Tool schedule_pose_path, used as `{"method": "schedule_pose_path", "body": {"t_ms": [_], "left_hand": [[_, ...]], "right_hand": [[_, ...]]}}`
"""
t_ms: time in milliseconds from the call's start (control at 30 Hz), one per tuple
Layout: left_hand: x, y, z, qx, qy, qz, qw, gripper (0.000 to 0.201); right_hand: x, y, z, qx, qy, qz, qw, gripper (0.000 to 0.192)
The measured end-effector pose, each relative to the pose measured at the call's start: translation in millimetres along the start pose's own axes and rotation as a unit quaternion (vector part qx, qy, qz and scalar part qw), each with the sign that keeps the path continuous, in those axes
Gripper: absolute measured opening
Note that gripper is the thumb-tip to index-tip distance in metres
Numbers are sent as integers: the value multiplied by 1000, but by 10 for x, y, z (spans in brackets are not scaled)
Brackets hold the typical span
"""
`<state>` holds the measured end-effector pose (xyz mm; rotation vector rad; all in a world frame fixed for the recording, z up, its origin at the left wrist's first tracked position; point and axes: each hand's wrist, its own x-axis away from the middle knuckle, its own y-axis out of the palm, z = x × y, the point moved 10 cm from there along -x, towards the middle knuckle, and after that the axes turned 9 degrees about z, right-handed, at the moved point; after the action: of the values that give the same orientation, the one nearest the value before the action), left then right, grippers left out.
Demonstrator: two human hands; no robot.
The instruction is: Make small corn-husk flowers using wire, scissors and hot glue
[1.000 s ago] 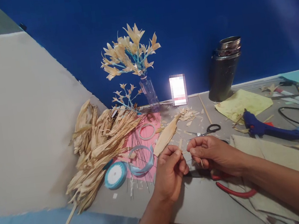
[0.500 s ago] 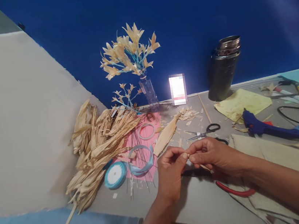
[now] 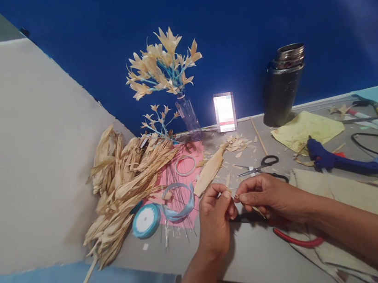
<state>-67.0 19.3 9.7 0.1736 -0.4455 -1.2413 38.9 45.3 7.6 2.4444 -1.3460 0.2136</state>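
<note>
Your left hand and right hand meet above the worktop, each grip pinching one small husk strip between thumb and fingertips. Red-handled pliers lie just under your right wrist, scissors beyond your knuckles.

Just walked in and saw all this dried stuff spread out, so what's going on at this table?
A person is working a small strip of dried husk, pinched between the left hand and right hand just above the grey table. A pile of husks, blue ribbon and thin wires lie to the left; scissors and a blue glue gun lie beyond the hands. A husk-flower bouquet stands at the back.
</note>
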Motion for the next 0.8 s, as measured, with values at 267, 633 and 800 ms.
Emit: {"method": "schedule_pose_path", "body": {"t_ms": [267,633,800], "left_hand": [[4,-20,51,-12,23,-5,1000,21],[18,-114,364,-155,103,-16,982,36],[25,-144,394,-233,127,9,964,33]], "right_hand": [[-15,-64,-37,56,-12,32,998,29],[-16,-98,-54,113,-36,61,991,26],[-10,-100,-43,130,-22,67,989,26]]}}
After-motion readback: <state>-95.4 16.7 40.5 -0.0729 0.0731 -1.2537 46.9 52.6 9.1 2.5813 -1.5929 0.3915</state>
